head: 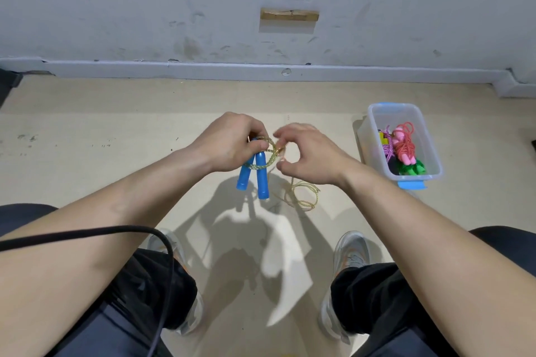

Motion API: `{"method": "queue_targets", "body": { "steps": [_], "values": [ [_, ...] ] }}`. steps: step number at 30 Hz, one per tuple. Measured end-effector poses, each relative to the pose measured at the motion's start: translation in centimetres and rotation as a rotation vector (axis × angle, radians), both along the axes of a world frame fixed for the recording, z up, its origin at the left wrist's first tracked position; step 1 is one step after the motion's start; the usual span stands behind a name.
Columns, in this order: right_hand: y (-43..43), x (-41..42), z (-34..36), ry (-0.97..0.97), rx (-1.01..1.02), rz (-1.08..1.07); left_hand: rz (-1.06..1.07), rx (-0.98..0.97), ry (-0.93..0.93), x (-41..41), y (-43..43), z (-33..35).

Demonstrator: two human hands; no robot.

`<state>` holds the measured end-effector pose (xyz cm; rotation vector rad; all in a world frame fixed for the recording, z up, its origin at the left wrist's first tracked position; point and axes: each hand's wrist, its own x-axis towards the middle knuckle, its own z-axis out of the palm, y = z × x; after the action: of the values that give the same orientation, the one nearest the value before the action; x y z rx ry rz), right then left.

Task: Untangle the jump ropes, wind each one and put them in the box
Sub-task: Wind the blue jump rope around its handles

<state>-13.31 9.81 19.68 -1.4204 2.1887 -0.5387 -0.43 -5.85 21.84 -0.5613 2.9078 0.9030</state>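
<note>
My left grip point(232, 148) clenches the blue plastic jump-rope handles point(255, 175), centre frame; my right grip point(307, 153) curls by their yellow cord point(272, 158), hold unclear.

Head-worn wide camera looks forward-down at the floor point(116, 130), seemingly from seated height.

The left hand point(232, 145) covers the upper ends of the blue handles point(253, 175) that it grips. The fingertips point(282, 134) of the right hand point(311, 155) are blurred, so whether they pinch the rope point(304, 195) cannot be told. In the box point(374, 139), a dark thing point(393, 166) beneath the wound ropes point(404, 143) is too unclear to name. The black cable point(116, 230) runs off the left and bottom edges.
</note>
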Motion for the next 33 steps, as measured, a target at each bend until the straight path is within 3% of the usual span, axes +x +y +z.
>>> {"method": "queue_targets", "body": {
  "steps": [5,10,16,23,28,33],
  "values": [
    [0.4,-1.0,0.1,-0.458,-0.038,-0.201,0.123,0.048,0.004,-0.1,-0.3,0.2],
    [0.4,-1.2,0.8,-0.629,-0.126,-0.278,0.253,0.101,0.019,-0.3,-0.4,0.2],
    [0.6,-1.1,1.0,-0.537,-0.012,-0.219,0.276,0.250,0.036,-0.3,-0.1,0.3],
    [-0.5,0.7,1.0,-0.614,0.020,-0.292,0.345,0.294,0.073,-0.1,0.4,-0.8],
    [0.3,0.7,0.0,-0.438,0.049,-0.136,0.397,0.343,0.100,-0.3,1.0,-1.1],
    [0.4,0.6,0.1,-0.552,0.017,-0.177,0.426,0.414,0.134,-0.1,1.9,-1.4]
  ]
}}
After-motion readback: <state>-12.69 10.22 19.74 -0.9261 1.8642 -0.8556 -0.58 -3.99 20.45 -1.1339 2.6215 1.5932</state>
